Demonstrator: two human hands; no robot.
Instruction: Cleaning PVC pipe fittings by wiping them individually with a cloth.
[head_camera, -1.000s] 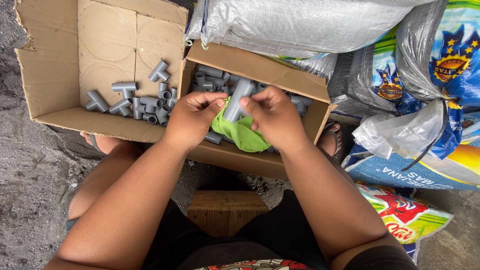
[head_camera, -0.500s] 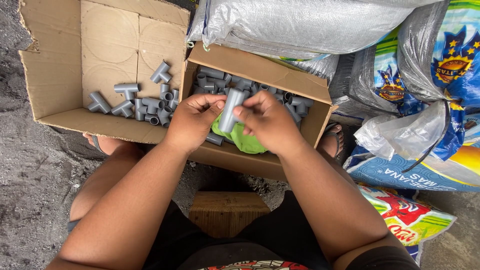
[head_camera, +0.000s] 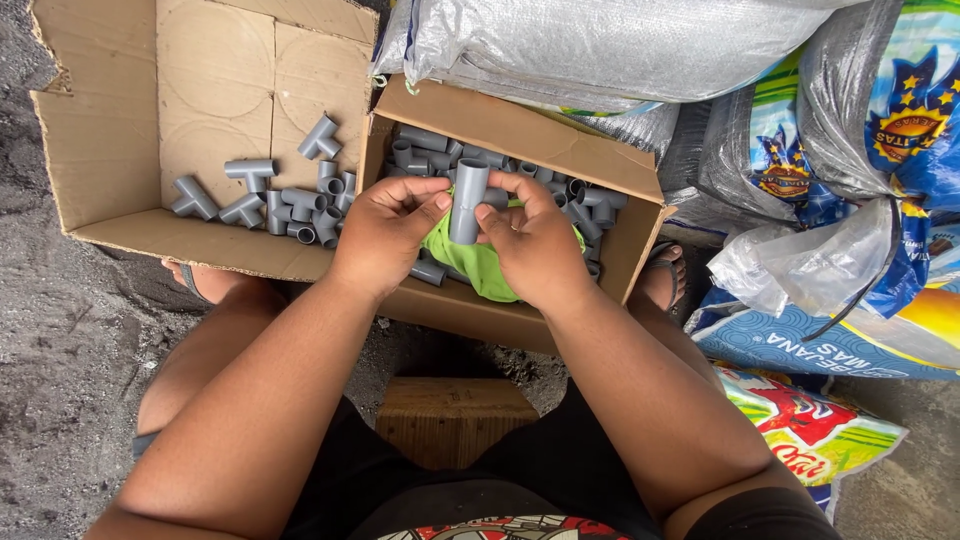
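Observation:
Both hands hold one grey plastic pipe fitting (head_camera: 466, 199) upright over the smaller cardboard box (head_camera: 520, 125). My left hand (head_camera: 385, 230) pinches its left side, and my right hand (head_camera: 535, 245) grips its right side along with a green cloth (head_camera: 470, 262) bunched under the palm. Several more grey fittings (head_camera: 585, 200) lie loose in that box behind my hands.
A larger open cardboard box (head_camera: 110, 130) at the left holds several grey tee fittings (head_camera: 270, 195). Woven plastic sacks (head_camera: 600, 45) and printed bags (head_camera: 880, 130) are piled at the back and right. A wooden stool (head_camera: 448, 420) shows between my legs on dark ground.
The fitting has turned from tilted to nearly upright between my fingers. My hands have stayed over the smaller box.

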